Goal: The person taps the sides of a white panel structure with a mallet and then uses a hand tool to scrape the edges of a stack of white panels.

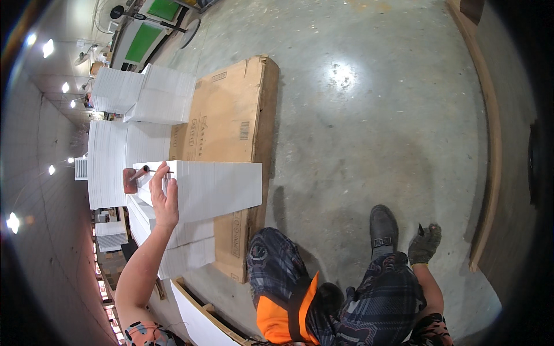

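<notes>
Left hand (163,196) was closed on a thin dark rod (151,170) at the near edge of the top white sheet stack (216,187), on flattened cardboard (231,115). Gloved right hand (425,244) hung loosely curled, holding nothing. Advisable: keep rod level, sheets squared.

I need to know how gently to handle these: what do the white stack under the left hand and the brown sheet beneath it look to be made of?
The white stack looks like paper or thin card: matt, with fine layered lines along its edges. The brown sheet looks like corrugated cardboard: dull tan, with folded edges. The left hand rests on the stack, holding a thin dark tool.
</notes>
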Demonstrator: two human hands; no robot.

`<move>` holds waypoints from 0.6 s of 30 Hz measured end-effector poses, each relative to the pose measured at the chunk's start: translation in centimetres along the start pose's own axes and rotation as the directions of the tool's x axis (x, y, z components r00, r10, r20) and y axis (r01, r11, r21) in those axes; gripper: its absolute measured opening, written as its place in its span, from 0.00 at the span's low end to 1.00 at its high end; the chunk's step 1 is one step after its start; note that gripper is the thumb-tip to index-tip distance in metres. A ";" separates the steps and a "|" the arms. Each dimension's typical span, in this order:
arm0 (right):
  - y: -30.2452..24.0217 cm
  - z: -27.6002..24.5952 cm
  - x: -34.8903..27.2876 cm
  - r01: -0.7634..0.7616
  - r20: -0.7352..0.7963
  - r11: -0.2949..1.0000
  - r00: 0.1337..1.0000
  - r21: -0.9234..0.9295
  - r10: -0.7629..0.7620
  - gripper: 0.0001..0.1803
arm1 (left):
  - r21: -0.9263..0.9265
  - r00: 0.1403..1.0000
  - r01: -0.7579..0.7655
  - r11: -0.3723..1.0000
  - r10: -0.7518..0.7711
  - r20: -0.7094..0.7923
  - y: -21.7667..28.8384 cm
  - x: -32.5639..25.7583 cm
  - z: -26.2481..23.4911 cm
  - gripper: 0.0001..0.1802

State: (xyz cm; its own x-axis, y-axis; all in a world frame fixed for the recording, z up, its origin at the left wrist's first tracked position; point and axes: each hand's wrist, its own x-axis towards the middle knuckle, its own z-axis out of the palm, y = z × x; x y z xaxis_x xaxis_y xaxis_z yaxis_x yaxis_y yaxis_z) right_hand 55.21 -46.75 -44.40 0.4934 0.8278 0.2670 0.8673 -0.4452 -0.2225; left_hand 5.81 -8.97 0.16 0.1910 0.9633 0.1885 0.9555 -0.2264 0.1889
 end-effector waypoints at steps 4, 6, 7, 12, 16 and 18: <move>-0.2 0.1 -0.2 0.004 -0.037 1.000 0.999 -0.014 -0.004 0.17 | -0.015 1.000 0.002 1.000 -0.002 0.002 0.0 0.1 0.4 0.22; 0.0 0.1 -0.2 0.010 -0.028 1.000 1.000 -0.018 -0.010 0.17 | -0.008 1.000 0.011 1.000 -0.011 0.002 0.1 0.1 0.5 0.22; 0.0 0.1 -0.2 0.021 -0.039 1.000 0.999 -0.014 -0.021 0.17 | -0.008 1.000 0.009 1.000 -0.009 -0.001 0.1 0.1 0.5 0.22; -0.4 -0.4 0.1 0.048 -0.068 0.999 0.997 0.021 -0.047 0.17 | -0.016 1.000 0.017 1.000 -0.017 -0.014 0.0 0.1 0.4 0.23; -0.1 -0.1 0.0 0.028 -0.035 1.000 0.999 -0.006 -0.028 0.19 | -0.002 1.000 -0.006 1.000 0.006 0.008 -0.7 0.1 0.6 0.24; 0.4 -0.2 -0.2 0.004 0.030 1.000 1.000 -0.009 -0.003 0.19 | 0.012 1.000 -0.008 1.000 0.008 0.024 -0.2 0.1 0.6 0.25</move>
State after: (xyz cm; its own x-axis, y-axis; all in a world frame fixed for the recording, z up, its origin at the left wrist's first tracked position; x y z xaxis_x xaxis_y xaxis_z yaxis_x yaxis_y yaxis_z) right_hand 55.49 -47.21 -44.37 0.4883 0.8393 0.2390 0.8697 -0.4452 -0.2133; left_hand 5.82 -8.70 -0.42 0.2038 0.9648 0.1663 0.9565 -0.2325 0.1762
